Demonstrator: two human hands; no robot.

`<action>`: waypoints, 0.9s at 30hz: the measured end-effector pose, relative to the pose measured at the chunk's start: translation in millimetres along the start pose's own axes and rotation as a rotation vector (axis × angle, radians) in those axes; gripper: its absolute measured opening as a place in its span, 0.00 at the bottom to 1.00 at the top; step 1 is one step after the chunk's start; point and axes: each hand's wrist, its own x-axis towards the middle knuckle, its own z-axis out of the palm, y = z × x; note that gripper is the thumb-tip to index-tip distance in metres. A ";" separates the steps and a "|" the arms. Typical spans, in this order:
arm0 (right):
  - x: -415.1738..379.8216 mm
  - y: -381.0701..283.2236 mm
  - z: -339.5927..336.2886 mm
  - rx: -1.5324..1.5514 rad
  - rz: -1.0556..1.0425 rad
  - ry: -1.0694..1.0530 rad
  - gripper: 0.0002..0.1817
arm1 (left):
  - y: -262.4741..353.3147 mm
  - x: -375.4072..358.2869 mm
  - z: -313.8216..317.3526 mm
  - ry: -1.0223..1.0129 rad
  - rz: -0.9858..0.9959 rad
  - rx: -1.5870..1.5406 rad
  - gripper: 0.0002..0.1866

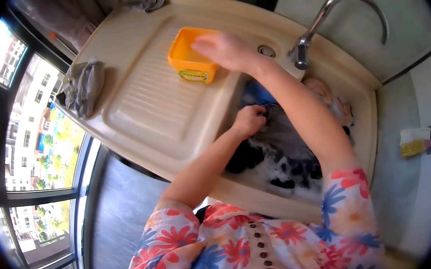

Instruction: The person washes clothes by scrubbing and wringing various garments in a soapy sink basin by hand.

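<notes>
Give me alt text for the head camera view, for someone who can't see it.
A person's right hand reaches over a yellow tub on a ribbed drainboard while the left hand grips cloth in a sudsy sink. A curved faucet stands behind, and windows line the picture's left side.

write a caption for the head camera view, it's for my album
Right hand at a yellow-orange tub, left hand holding grey cloth in a sudsy sink
</notes>
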 end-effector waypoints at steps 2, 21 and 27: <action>41.7 6.9 27.1 -0.028 0.162 -0.396 0.33 | 4.4 -3.9 -1.5 -0.019 0.030 -0.009 0.19; -140.5 38.5 -104.3 0.599 0.388 -0.065 0.10 | 4.5 12.6 20.0 0.253 0.162 0.490 0.21; -269.4 110.9 38.2 0.003 0.577 0.548 0.08 | 10.8 22.0 38.5 -0.104 0.018 0.671 0.20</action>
